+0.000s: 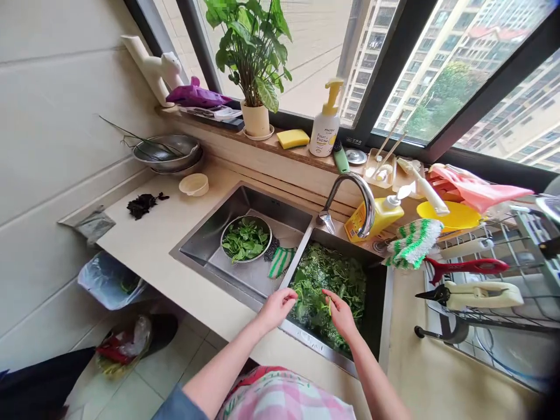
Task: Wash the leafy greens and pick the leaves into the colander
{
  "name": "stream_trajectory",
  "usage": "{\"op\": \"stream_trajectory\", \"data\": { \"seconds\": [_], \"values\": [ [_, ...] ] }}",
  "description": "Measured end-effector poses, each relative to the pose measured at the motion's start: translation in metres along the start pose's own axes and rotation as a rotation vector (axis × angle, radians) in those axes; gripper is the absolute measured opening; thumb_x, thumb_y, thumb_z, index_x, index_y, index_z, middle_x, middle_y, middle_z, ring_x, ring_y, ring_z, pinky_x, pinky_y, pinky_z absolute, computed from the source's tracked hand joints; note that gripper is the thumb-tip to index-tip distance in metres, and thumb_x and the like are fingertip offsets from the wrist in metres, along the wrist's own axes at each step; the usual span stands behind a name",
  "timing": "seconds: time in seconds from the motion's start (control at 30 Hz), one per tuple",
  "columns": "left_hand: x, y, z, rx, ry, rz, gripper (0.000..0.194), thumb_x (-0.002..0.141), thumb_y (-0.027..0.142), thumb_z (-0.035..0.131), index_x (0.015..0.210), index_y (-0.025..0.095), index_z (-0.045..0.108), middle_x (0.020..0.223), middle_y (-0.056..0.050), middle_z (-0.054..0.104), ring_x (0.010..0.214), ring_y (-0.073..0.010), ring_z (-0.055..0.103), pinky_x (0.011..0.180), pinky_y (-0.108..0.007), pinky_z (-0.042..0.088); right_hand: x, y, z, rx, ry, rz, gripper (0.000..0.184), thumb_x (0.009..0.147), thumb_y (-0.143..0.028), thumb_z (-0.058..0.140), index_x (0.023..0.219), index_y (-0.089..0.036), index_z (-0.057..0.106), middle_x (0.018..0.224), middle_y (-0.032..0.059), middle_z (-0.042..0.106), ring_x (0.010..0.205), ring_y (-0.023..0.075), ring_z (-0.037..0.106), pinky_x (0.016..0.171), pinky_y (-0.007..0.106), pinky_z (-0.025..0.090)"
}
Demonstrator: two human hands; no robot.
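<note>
My left hand (279, 307) and my right hand (340, 314) hover over the right basin of a steel double sink (385, 315), which is full of leafy greens (326, 283) in water. Both hands have their fingers pinched on a thin green stem (321, 298) stretched between them. In the left basin a metal bowl (245, 238) holds picked green leaves. A green and white cloth (280, 262) lies beside that bowl. The curved tap (355, 191) stands behind the divider.
A yellow detergent bottle (377, 217), striped cloth (413, 243), yellow bowl (448, 216) and dish rack with scissors (475, 294) sit right. The sill carries a potted plant (254, 64), sponge (293, 138) and pump bottle (326, 125). Steel bowls (168, 153), a small dish (193, 184) and dark scraps (142, 204) lie left; bins (111, 280) below.
</note>
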State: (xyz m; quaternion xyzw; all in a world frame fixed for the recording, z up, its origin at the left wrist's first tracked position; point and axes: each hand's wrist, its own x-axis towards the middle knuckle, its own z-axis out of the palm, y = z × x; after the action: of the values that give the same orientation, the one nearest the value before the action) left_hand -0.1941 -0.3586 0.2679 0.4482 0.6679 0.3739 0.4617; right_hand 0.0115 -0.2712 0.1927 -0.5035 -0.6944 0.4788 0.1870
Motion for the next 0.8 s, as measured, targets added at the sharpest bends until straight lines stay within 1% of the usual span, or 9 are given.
{"op": "stream_trajectory", "data": {
  "seconds": [0.07,0.17,0.23,0.3,0.4,0.5,0.6,0.7,0.8],
  "values": [
    [0.014,0.004,0.012,0.038,-0.03,0.062,0.02,0.076,0.025,0.048,0.085,0.015,0.062,0.081,-0.005,0.063,0.073,-0.0158,0.057,0.069,-0.027,0.045,-0.012,-0.016,-0.014,0.081,0.056,-0.014,0.043,0.082,-0.042,0.04,0.116,-0.02,0.055,0.115,0.0067,0.06,0.097,0.0183,0.058,0.082,0.029,0.044],
    [0.023,0.014,0.026,0.055,-0.088,0.179,0.023,0.074,0.021,0.048,0.092,0.016,0.062,0.086,-0.005,0.062,0.076,-0.0151,0.056,0.071,-0.027,0.046,-0.024,-0.039,-0.026,0.051,0.08,0.001,0.045,0.082,-0.044,0.038,0.116,-0.018,0.054,0.092,0.0061,0.067,0.073,0.0171,0.06,0.066,0.028,0.045],
    [0.023,0.023,0.03,0.077,-0.134,0.278,0.034,0.071,0.016,0.05,0.103,0.018,0.059,0.096,-0.006,0.06,0.081,-0.015,0.056,0.074,-0.027,0.045,-0.028,-0.052,-0.026,-0.018,0.058,0.0,0.041,0.083,-0.043,0.037,0.106,-0.018,0.059,0.069,0.0024,0.065,0.059,0.016,0.057,0.057,0.026,0.042],
    [0.021,0.031,0.029,0.128,-0.181,0.395,0.043,0.068,0.014,0.054,0.11,0.022,0.057,0.105,-0.006,0.057,0.089,-0.0162,0.054,0.08,-0.029,0.044,-0.031,-0.061,-0.022,-0.093,0.013,-0.025,0.036,0.083,-0.042,0.037,0.089,-0.019,0.064,0.055,-0.0008,0.058,0.051,0.0142,0.051,0.051,0.024,0.038],
    [0.022,0.037,0.025,0.212,-0.2,0.497,0.029,0.069,0.017,0.056,0.096,0.022,0.065,0.098,-0.005,0.059,0.092,-0.0179,0.053,0.085,-0.031,0.041,-0.035,-0.069,-0.018,-0.135,-0.093,-0.059,0.036,0.083,-0.042,0.038,0.072,-0.018,0.064,0.05,-0.0017,0.055,0.047,0.0125,0.048,0.048,0.022,0.034],
    [0.028,0.034,0.022,0.156,-0.142,0.383,0.016,0.074,0.023,0.052,0.079,0.018,0.067,0.08,-0.004,0.062,0.078,-0.0163,0.054,0.074,-0.029,0.043,-0.036,-0.074,-0.019,-0.026,-0.15,-0.085,0.033,0.082,-0.043,0.042,0.089,-0.019,0.065,0.067,0.0008,0.064,0.06,0.0142,0.056,0.055,0.024,0.041],
    [0.034,0.03,0.019,-0.063,-0.127,0.191,0.018,0.071,0.029,0.053,0.075,0.014,0.063,0.068,-0.003,0.061,0.064,-0.0138,0.053,0.064,-0.026,0.042,-0.034,-0.079,-0.025,0.144,-0.046,-0.075,0.04,0.082,-0.046,0.042,0.108,-0.022,0.06,0.094,0.0052,0.066,0.086,0.0179,0.059,0.075,0.03,0.046],
    [0.037,0.032,0.016,-0.257,-0.159,0.062,0.02,0.067,0.033,0.056,0.071,0.014,0.057,0.062,0.0,0.058,0.059,-0.0121,0.052,0.06,-0.025,0.041,-0.029,-0.087,-0.029,0.247,0.05,-0.082,0.043,0.082,-0.05,0.04,0.103,-0.02,0.063,0.103,0.0078,0.064,0.098,0.0202,0.056,0.086,0.034,0.043],
    [0.04,0.039,0.016,-0.304,-0.169,0.017,0.02,0.066,0.034,0.057,0.068,0.015,0.054,0.061,0.001,0.057,0.057,-0.0108,0.051,0.058,-0.024,0.04,-0.025,-0.097,-0.032,0.252,0.036,-0.097,0.044,0.08,-0.052,0.043,0.097,-0.017,0.065,0.094,0.0078,0.066,0.092,0.0206,0.058,0.082,0.032,0.044]
  ]
}}
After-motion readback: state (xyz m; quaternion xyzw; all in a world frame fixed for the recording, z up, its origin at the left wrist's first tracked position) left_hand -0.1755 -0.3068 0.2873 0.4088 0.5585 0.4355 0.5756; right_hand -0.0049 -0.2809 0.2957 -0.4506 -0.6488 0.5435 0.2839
